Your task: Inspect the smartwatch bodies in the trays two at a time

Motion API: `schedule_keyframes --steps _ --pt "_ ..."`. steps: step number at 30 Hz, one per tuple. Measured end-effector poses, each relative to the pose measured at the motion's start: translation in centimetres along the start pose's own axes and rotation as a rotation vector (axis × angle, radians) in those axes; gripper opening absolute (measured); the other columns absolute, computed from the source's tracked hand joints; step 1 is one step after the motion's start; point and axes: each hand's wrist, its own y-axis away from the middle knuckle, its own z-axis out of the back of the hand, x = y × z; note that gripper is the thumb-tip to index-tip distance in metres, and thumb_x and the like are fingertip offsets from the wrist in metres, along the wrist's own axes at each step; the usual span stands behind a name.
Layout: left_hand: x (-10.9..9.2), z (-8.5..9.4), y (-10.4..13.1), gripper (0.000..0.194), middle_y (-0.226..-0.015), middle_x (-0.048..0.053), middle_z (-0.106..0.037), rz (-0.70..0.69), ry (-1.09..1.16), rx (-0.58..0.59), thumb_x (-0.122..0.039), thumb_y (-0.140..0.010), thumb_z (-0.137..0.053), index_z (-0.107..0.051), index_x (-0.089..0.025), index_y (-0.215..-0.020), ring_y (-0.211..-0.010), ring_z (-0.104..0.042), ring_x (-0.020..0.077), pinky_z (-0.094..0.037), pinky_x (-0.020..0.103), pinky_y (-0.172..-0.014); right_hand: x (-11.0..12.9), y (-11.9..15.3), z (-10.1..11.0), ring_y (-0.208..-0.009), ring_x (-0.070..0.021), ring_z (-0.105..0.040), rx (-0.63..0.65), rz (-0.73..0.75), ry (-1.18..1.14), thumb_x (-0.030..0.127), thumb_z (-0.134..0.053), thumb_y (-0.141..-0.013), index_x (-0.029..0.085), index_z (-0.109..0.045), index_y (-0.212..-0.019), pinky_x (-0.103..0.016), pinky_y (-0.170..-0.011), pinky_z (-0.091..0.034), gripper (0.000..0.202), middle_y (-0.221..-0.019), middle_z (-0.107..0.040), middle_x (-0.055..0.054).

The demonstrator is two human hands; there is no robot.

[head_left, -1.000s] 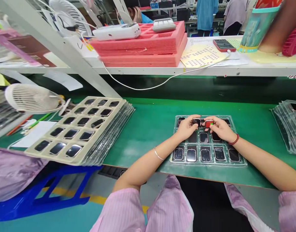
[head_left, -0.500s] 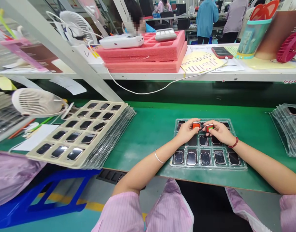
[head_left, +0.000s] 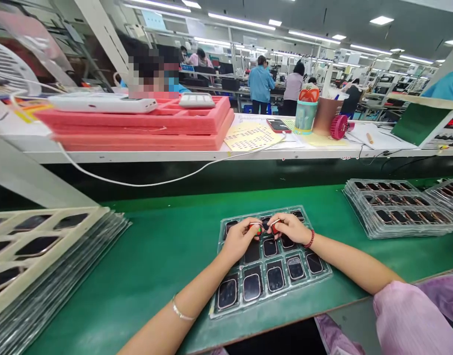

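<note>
A clear plastic tray (head_left: 230, 311) of dark square watch-like screens lies on the green bench top. Over its back half, my left hand (head_left: 241, 240) pinches a small watch screen (head_left: 256, 229) lit red and green. Close on its right, my right hand (head_left: 290, 228) holds another small screen (head_left: 275, 227), showing red, between thumb and fingers. The two hands are apart by a narrow gap. In the tray's front row, dark screens such as this one (head_left: 252, 286) lie face up. Parts of the back rows are hidden under my hands.
At the left stands a tall stack of trays under a cream tray (head_left: 96, 212). Stacked clear trays (head_left: 367, 224) are at the right. A white shelf (head_left: 197, 157) crosses behind, bearing red foam (head_left: 137, 143), a phone (head_left: 279, 125) and a cup (head_left: 305, 117). A loose white cable (head_left: 137, 185) hangs below it.
The view has turned to the right and up, bringing in the right-hand tray stacks. Both hands still hold the screens; the left one now shows red and green, the right one red.
</note>
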Motion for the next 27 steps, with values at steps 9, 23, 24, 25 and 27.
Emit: schedule_keyframes --steps 9,23,24,25,27 --pt "0.5 0.3 -0.2 0.055 -0.089 0.008 -0.072 0.041 -0.08 -0.027 -0.056 -0.08 -0.056 -0.068 -0.012 -0.111 -0.052 -0.055 0.0106 -0.046 0.025 -0.053 -0.1 0.0 -0.3 -0.063 -0.013 -0.063 -0.025 0.003 0.031 0.033 -0.069 -0.08 0.015 -0.063 -0.091 -0.025 -0.056 -0.055 0.022 -0.073 -0.067 -0.002" --pt "0.8 0.1 -0.3 0.049 -0.112 0.012 -0.072 -0.021 -0.041 0.005 -0.04 -0.077 -0.063 -0.066 -0.015 -0.118 -0.066 -0.064 0.0146 -0.054 0.027 -0.057 -1.4 -0.2 0.1 -0.062 -0.011 -0.062 -0.023 0.076 0.126 0.017 -0.063 -0.078 0.017 -0.062 -0.1 -0.024 -0.059 -0.054 0.022 -0.086 -0.07 -0.003" --pt "0.9 0.1 -0.3 0.05 -0.112 0.012 -0.072 -0.015 -0.032 0.011 -0.039 -0.077 -0.064 -0.064 -0.015 -0.12 -0.069 -0.066 0.0158 -0.054 0.027 -0.057 -1.4 -0.2 0.1 -0.064 -0.0113 -0.063 -0.019 0.079 0.127 0.016 -0.062 -0.078 0.017 -0.062 -0.101 -0.024 -0.061 -0.055 0.023 -0.089 -0.07 -0.003" --pt "1.0 0.0 -0.3 0.051 -0.111 0.012 -0.072 -0.007 -0.019 0.021 -0.038 -0.077 -0.064 -0.063 -0.015 -0.122 -0.074 -0.069 0.0176 -0.055 0.027 -0.058 -1.3 -0.1 0.2 -0.067 -0.0116 -0.064 -0.016 0.079 0.126 0.014 -0.061 -0.077 0.018 -0.061 -0.102 -0.025 -0.063 -0.055 0.026 -0.092 -0.07 -0.004" --pt "1.2 0.0 -0.3 0.053 -0.114 0.013 -0.072 -0.004 0.003 0.04 -0.036 -0.077 -0.064 -0.06 -0.015 -0.126 -0.082 -0.072 0.0203 -0.056 0.027 -0.061 -1.2 -0.1 0.2 -0.07 -0.0117 -0.065 -0.018 0.066 0.122 0.012 -0.059 -0.076 0.018 -0.059 -0.108 -0.024 -0.064 -0.056 0.032 -0.097 -0.069 -0.004"
